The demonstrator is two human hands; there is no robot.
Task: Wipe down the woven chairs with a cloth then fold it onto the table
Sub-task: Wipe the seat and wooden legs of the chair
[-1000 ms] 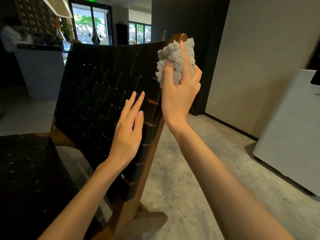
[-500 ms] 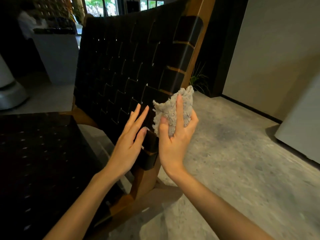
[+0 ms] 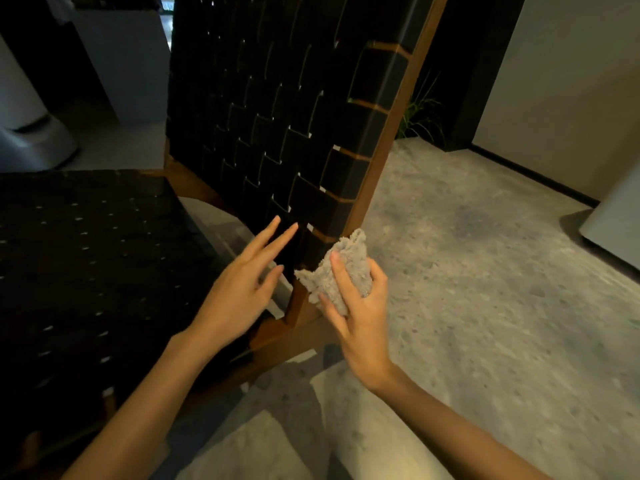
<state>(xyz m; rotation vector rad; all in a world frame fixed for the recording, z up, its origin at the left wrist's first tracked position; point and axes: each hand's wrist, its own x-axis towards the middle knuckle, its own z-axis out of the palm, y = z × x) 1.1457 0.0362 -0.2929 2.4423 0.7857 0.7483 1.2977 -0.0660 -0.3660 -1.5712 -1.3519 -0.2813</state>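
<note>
Left hand [image 3: 239, 292]: fingers straight and slightly spread, holding nothing; it is raised just in front of the lowest straps of the woven chair [image 3: 242, 140]; whether the fingertips touch the straps cannot be determined.

Right hand [image 3: 360, 317]: fingers and thumb curled round a bunched grey cloth [image 3: 341, 271], thumb across its front; the cloth lies against the lower end of the wooden upright [image 3: 391, 133] at the right edge of the backrest, just above the joint with the base rail.

Seat [image 3: 86, 271]: dark weave, to the left, beneath the left forearm; backrest straps black, interlaced, wrapped round the upright with bare wood showing between wraps.

Floor [image 3: 485, 271]: pale speckled stone, right of the chair.

Beyond: a small green plant [image 3: 419, 112] behind the upright, at the foot of a dark panel; a light wall [image 3: 571, 81] at far right; a white cabinet [image 3: 616, 216] at the right edge; a pale counter [image 3: 128, 64] at upper left.
</note>
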